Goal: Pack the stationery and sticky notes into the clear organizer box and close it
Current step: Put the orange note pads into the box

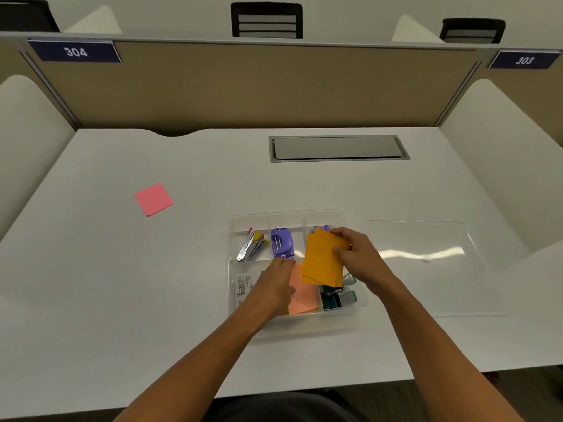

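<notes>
Hands work over the clear box (336, 215) near the counter (122, 284) edge: the left hand (274, 283) presses flat on the peach notes (303, 295), likely to seat them, while the right hand's (358, 257) fingers (338, 249) pinch the orange notes (323, 260) above them. Beyond, the lid (426, 263) lies off to the right, and pink notes (154, 198) wait far left, unpacked.

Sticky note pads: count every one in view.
3. A pink square paper pad lies on the desk, a salmon paper pad in the box, an orange paper pad in the right hand. Others may be hidden.
</notes>
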{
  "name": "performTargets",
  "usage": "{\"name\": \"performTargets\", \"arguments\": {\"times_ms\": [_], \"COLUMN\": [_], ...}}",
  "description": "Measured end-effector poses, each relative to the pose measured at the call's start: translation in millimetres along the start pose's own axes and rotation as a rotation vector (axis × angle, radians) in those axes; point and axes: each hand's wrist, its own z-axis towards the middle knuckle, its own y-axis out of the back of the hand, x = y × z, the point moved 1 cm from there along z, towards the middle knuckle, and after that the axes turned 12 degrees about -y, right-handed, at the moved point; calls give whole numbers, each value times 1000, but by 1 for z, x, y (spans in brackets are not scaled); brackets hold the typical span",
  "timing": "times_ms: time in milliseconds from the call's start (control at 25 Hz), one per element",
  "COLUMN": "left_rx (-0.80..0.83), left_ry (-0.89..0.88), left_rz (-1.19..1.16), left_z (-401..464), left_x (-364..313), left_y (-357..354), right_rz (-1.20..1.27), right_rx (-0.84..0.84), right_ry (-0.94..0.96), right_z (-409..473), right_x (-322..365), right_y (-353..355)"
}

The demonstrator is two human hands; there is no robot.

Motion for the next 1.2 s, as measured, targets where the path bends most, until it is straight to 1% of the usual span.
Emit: {"name": "performTargets", "arguments": {"times_ms": [80, 120, 280, 440, 560, 760, 880, 920, 1000, 1200], "left_rx": [-50, -83, -201, -290, -311, -333, -350, -359, -381, -449], "left_ry": [-47, -53, 48, 76, 70, 86, 72, 71, 70, 10], "left_rz": [90, 96, -132, -191, -187, -187, -204, -210, -226, -186], "left_z": [1, 1, -12, -21, -26, -32, -34, -34, -36, -41], "left_x": [1, 4, 20, 36, 43, 53, 64, 67, 73, 93], "left_y": [4, 8, 24, 32, 37, 43, 46, 48, 52, 62], "right_rz": [-14, -31, -124, -269, -390, -699, -927, -949, -909, -766], "right_rx": [27, 38, 83, 77, 96, 81, -23, -68, -125, -123], "right_ry": [-1, -1, 9, 48, 60, 106, 208, 228, 237, 250], "right_z": [1, 1, 4, 6, 5, 3, 2, 2, 4, 6], "right_x": [-1, -2, -2, 5, 8, 4, 4, 5, 6, 22], "right_y": [-7, -11, -30, -44, -59, -74, -80, -83, -88, -100]}}
